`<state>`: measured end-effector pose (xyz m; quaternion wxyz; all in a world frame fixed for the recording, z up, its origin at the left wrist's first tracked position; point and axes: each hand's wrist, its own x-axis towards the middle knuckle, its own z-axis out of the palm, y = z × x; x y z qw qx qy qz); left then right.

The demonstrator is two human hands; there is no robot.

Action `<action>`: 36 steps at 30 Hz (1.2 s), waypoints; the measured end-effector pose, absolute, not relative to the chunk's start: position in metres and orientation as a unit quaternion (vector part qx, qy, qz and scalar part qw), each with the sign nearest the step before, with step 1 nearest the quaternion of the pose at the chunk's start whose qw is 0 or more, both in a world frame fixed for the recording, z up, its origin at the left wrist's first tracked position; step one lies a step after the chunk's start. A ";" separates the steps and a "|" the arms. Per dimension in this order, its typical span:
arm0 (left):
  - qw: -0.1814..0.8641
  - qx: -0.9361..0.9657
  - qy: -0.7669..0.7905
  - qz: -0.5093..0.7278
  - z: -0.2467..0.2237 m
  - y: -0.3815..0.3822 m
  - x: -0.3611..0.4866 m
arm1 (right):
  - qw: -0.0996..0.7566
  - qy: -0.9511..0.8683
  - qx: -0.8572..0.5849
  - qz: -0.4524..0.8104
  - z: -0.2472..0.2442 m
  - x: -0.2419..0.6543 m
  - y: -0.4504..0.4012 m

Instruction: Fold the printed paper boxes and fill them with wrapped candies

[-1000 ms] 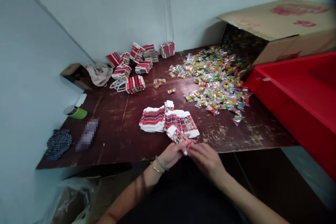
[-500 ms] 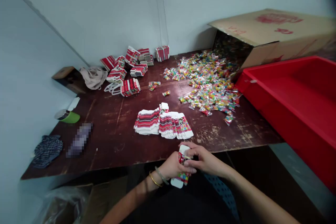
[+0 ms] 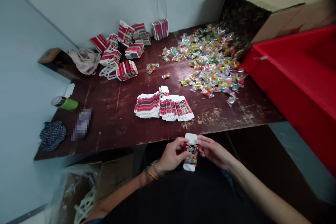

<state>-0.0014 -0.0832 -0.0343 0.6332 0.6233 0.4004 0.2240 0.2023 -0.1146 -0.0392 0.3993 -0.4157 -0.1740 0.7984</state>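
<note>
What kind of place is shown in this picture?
Probably a small packing room: many wrapped candies lie loose on a worn table, beside flat printed cartons and a big red tray.

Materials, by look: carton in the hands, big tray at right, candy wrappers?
Carton: likely thin coated paperboard; crisp white flaps, printed red panel.
Tray: probably moulded plastic, fairly smooth; uniform red, thick rounded rim.
Candy wrappers: clear, glossy film, apparently plastic; bright glints, crimped ends, colours showing through. Exact polymer can't be told.
</note>
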 end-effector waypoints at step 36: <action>0.592 0.738 0.316 -0.070 0.002 -0.030 -0.044 | 0.240 -0.679 -0.693 0.023 -0.068 0.345 -0.051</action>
